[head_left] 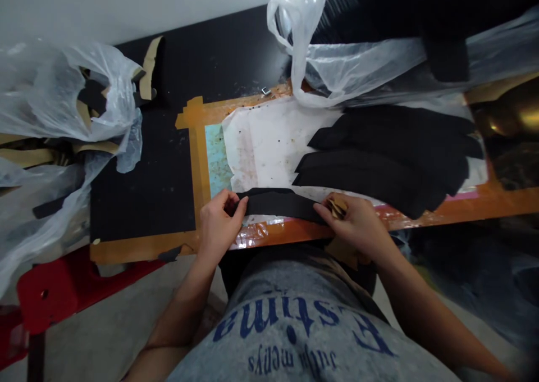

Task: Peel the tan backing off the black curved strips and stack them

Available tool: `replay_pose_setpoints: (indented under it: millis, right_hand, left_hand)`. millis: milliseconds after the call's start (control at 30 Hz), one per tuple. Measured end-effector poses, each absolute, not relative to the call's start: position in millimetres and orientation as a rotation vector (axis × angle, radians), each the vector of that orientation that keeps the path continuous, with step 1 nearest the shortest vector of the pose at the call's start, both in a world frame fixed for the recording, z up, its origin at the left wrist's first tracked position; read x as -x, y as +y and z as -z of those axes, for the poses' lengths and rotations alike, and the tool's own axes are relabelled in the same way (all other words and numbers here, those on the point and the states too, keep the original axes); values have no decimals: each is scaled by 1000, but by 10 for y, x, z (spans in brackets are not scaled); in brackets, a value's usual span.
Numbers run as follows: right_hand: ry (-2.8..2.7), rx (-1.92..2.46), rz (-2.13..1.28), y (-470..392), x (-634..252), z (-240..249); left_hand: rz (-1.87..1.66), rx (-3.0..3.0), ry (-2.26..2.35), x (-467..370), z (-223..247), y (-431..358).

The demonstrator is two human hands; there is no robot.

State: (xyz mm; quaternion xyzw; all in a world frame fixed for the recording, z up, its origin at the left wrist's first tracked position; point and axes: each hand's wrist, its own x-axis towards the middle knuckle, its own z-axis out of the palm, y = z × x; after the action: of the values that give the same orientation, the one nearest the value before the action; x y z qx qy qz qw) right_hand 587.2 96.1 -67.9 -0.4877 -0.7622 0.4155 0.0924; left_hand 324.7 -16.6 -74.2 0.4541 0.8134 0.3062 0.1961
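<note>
A long black strip (282,203) lies along the front edge of the work surface, held at both ends. My left hand (223,216) pinches its left end between thumb and fingers. At the other end, my right hand (347,216) grips the strip with thumb and finger, and a crumpled tan piece (338,207) sits inside its curled fingers. Beyond the strip, on stained white paper (269,146), a spread of overlapping black pieces (387,151) fans out to the right.
Clear plastic bags with tan and black pieces lie at the left (50,101); another plastic bag (349,70) hangs over the back right. Orange-brown tape (143,246) borders the black table (219,50). A red stool (50,292) stands lower left. A small metal piece (266,91) lies behind the paper.
</note>
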Motion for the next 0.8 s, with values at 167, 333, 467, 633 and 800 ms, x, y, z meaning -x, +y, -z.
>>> replay_pose_setpoints:
  millis: [167,333,467,633,800]
  right_hand:
    - [-2326,1471,-1153,967,-5833,686]
    - [-2366,1499,-1138,969,-5793,671]
    - [-2395,1540,-1134,969,-5766,673]
    - [-2479,1579,-1075,964,-5750,704]
    - [-2714,1474,-769,924,-5759,720]
  left_hand:
    - [-840,-1260,2281,-3231,760,-175]
    - [-825,-1270,2298,-3208,763,-184]
    - [-809,-1290,2307,-3200,776,-183]
    - [-776,-1344,2331,-3201,794,-182]
    - [-627,-1550,2410,-3215,809,-216]
